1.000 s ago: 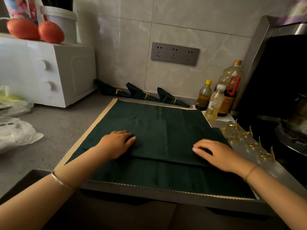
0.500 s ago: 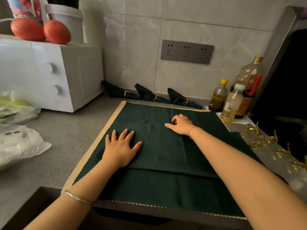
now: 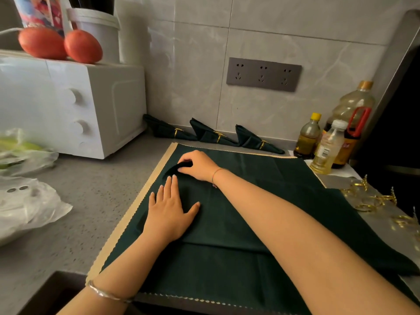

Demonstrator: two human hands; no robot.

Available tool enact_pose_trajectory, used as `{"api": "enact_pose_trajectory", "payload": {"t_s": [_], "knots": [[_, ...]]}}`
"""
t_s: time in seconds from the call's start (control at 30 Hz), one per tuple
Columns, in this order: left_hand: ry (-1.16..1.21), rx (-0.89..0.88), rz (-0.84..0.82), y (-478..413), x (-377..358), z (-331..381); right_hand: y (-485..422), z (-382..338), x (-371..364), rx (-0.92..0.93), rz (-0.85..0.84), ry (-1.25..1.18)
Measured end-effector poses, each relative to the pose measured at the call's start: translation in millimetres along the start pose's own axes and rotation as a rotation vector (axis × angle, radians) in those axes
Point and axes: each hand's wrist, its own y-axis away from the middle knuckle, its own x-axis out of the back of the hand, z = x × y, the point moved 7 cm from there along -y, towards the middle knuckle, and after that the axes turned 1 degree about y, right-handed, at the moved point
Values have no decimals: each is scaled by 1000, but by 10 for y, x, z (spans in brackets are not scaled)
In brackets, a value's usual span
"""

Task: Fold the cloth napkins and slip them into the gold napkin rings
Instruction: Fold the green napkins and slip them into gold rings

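The left hand (image 3: pixel 169 214) lies flat with its fingers spread, pressing the dark green napkin (image 3: pixel 218 223) down near its left side. The right hand (image 3: pixel 200 165) reaches across above it and pinches the napkin's far left corner between thumb and fingertips, with the corner lifted a little. The napkin lies open on a beige-edged mat (image 3: pixel 134 214) on the desk (image 3: pixel 91 201), so this looks like the start of a fold.

The main risk is a crooked fold. Only a small bit of cloth is pinched, and it may slip out as the corner is carried over. The right forearm crosses low over the napkin, so it could drag the cloth and wrinkle it. If the left hand eases its pressure, the whole napkin may slide on the mat. The napkin's right edge lies close to the loose gold rings (image 3: pixel 372 200), and a tug could knock them. Three finished napkins (image 3: pixel 216 135) lie by the wall.
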Motion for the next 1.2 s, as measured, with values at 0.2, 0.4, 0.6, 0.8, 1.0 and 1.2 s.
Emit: {"api": "enact_pose_trajectory", "payload": {"t_s": [0.2,0.4,0.6,0.8,1.0,1.2], "knots": [[272,-17,215,53,222,18,415,-92,337,124,91,164],[260,-16,80,132,324,49,1278,-120,594,151,22,258],[-156,-91,-234,451,43,198,1972,49,604,111,-52,320],[-213,-112,-228,623,-13,281,2305,171,476,97,-95,359],[-243,-127,-238,718,-22,363,2464,205,472,97,-71,345],[-204,-97,-309,686,-19,371,2557,245,397,89,-89,372]]}}
